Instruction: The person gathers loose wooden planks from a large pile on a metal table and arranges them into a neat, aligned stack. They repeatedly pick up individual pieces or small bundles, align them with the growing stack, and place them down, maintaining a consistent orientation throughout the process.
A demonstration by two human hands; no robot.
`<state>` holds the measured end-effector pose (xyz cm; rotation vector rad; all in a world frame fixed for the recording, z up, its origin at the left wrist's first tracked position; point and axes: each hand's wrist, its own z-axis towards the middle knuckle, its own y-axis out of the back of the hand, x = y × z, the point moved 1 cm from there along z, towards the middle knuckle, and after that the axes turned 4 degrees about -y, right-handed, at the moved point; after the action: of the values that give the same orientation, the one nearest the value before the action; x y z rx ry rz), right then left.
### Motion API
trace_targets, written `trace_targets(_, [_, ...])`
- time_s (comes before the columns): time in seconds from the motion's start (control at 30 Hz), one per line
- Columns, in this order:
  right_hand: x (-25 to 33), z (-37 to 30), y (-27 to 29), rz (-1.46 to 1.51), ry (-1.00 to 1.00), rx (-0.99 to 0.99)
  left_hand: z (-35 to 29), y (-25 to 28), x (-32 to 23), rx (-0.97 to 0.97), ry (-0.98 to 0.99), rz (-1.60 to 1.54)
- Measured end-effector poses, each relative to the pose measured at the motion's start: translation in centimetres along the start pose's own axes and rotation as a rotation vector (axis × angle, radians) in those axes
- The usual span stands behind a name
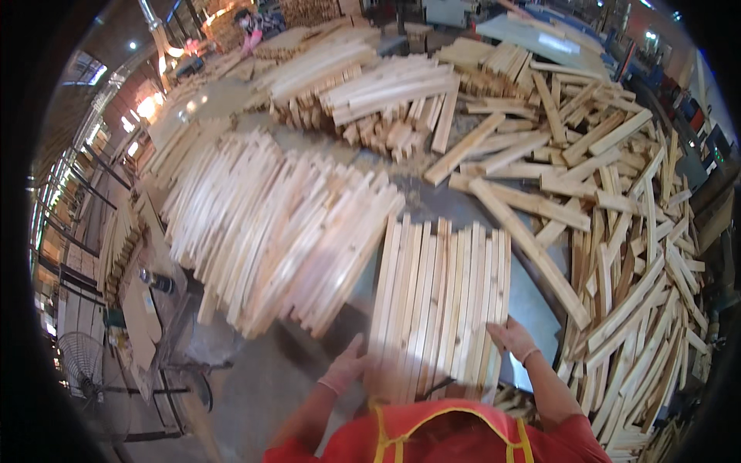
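Right in front of me lies a row of pale wooden strips (436,301), side by side and running away from my body. My left hand (347,367), in a thin light glove, presses against the near left edge of this row, its fingers partly hidden by the wood. On the opposite edge, my right hand (512,340) grips the outer strip, fingers bent over its side. Both hands hold the row between them. Just to the left is a larger spread of similar strips (270,231), overlapping and uneven at the ends.
Loose boards (617,201) are heaped in a tangle along the right. Stacked strips (390,89) stand at the far side of the grey table (262,386). A dark can (157,280) and a fan (79,359) are at the left. Another person (255,27) works far off.
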<state>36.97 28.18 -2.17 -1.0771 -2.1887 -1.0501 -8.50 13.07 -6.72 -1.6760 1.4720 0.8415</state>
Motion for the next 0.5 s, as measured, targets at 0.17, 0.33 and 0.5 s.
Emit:
trace_targets(0.17, [3.8, -0.2, 0.0, -0.022, -0.148, -0.078, 3.1, -5.6, -5.4, 0.082, -0.212, 0.275])
trace_targets(0.33, [-1.8, 3.1, -1.8, 0.579, -0.047, -0.063, 1.5, -6.6, -11.9, 0.019, -0.181, 0.433])
trace_targets(0.5, [3.3, 4.6, -2.0, 0.705, -0.022, -0.069, 2.0, -4.8, -17.3, -0.036, -0.088, 0.532])
